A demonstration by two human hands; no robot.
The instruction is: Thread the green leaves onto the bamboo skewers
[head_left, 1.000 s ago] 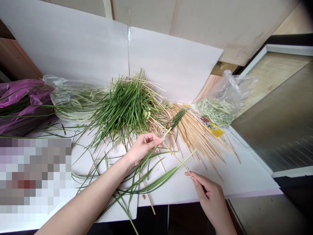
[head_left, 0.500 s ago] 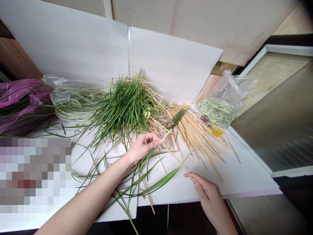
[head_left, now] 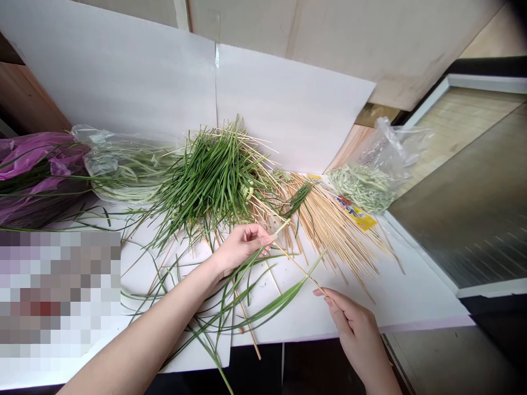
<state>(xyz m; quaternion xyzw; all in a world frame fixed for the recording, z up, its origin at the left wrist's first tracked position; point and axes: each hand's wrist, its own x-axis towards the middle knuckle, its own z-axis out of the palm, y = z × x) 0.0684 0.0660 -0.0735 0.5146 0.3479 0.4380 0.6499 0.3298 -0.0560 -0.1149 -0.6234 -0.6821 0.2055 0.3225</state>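
My left hand (head_left: 247, 244) pinches a garlic chive (head_left: 282, 226), its pale end pointing up past the fingertips. Green leaves trail from under that hand toward the table's front edge. Between finger and thumb, my right hand (head_left: 354, 323) grips a thin bamboo skewer (head_left: 297, 264) close to its near end. The skewer slants up and left to my left fingertips. Another chive (head_left: 284, 299), pale at its end, crosses the skewer just ahead of my right fingers; whether it is pierced I cannot tell.
Behind my left hand lies a heap of green chive bundles (head_left: 214, 170) with skewers. Loose skewers (head_left: 337, 230) fan out at right, near a clear bag of pale green pieces (head_left: 364, 184). A clear bag of stalks (head_left: 127, 170) and a purple bag (head_left: 37, 159) stand left. White boards (head_left: 288, 104) rise behind.
My right hand has shifted slightly right and up with the skewer and the chive across it. My left hand has stayed nearly still.
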